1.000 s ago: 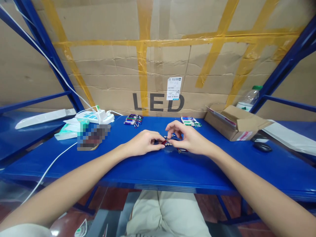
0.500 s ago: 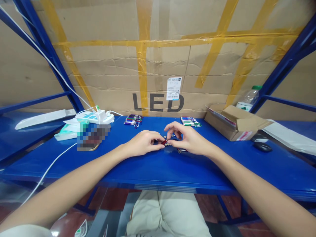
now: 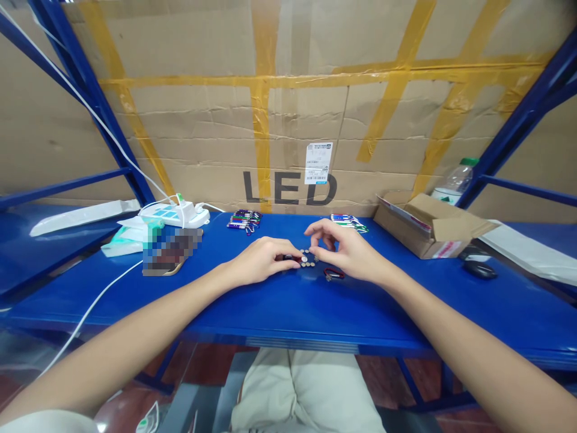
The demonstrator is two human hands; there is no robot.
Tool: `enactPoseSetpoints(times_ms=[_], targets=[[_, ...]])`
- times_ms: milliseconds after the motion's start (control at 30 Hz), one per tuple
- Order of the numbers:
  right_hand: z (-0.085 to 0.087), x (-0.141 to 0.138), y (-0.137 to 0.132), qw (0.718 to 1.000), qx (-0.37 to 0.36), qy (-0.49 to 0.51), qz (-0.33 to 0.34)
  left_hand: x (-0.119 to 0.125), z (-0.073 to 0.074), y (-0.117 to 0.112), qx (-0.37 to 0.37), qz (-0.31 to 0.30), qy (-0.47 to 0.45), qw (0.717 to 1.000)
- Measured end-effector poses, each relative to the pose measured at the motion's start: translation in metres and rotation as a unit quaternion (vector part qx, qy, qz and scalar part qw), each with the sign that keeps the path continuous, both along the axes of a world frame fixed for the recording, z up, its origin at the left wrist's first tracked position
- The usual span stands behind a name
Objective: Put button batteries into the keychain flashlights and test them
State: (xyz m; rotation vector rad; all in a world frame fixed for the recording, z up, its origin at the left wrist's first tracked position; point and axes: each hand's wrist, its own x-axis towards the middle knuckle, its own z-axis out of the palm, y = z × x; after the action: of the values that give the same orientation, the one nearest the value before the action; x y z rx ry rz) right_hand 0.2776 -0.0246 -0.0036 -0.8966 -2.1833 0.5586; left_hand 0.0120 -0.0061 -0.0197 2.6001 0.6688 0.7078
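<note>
My left hand (image 3: pixel 264 260) rests on the blue table with thumb and fingers closed around a small dark red tube (image 3: pixel 294 263), mostly hidden by the fingers. Right beside its fingertips, several small round silver discs (image 3: pixel 307 264), like button cells, lie on the tabletop. Over the discs' right side is my right hand (image 3: pixel 339 248), its fingers curled and its thumb near the index finger; whatever is in that pinch is too small to make out. A red carabiner clip (image 3: pixel 334 275) with a small metal end piece lies just below the right hand.
Two bundles of small coloured flashlights with carabiners, a left bundle (image 3: pixel 243 221) and a right bundle (image 3: pixel 346 222), lie at the back. At left are a power strip (image 3: pixel 174 213) and a phone (image 3: pixel 174 252); at right, an open carton (image 3: pixel 428 225), a mouse (image 3: pixel 480 269) and a bottle (image 3: pixel 453 180).
My right hand has drawn slightly right and away from the red tube, uncovering the discs and the red carabiner. My left hand stays nearly in place.
</note>
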Motion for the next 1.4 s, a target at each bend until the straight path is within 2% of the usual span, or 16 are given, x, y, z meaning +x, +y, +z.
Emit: enactPoseSetpoints(times_ms=[167, 267, 367, 433, 667, 900, 1400], targets=[[-0.001, 0.008, 0.008, 0.999, -0.029, -0.013, -0.022, 0.001, -0.004, 0.003, -0.017, 0.053, -0.017, 0.998], [0.001, 0.016, 0.012, 0.992, -0.095, -0.086, 0.002, 0.002, -0.005, 0.004, -0.068, 0.071, -0.046, 0.994], [0.004, 0.021, 0.013, 0.974, -0.167, -0.148, 0.038, 0.003, -0.004, 0.001, -0.1, 0.064, -0.07, 0.99], [0.006, 0.022, 0.013, 0.964, -0.19, -0.177, 0.056, 0.004, -0.002, -0.001, -0.108, 0.059, -0.08, 0.989], [0.007, 0.017, 0.008, 0.952, -0.201, -0.213, 0.092, 0.003, 0.001, -0.003, -0.116, 0.059, -0.087, 0.988], [0.007, 0.015, 0.007, 0.953, -0.199, -0.2, 0.107, 0.004, 0.004, -0.005, -0.13, 0.058, -0.085, 0.986], [0.007, 0.008, 0.003, 0.963, -0.154, -0.166, 0.146, 0.004, 0.003, -0.003, -0.102, 0.054, -0.064, 0.991]])
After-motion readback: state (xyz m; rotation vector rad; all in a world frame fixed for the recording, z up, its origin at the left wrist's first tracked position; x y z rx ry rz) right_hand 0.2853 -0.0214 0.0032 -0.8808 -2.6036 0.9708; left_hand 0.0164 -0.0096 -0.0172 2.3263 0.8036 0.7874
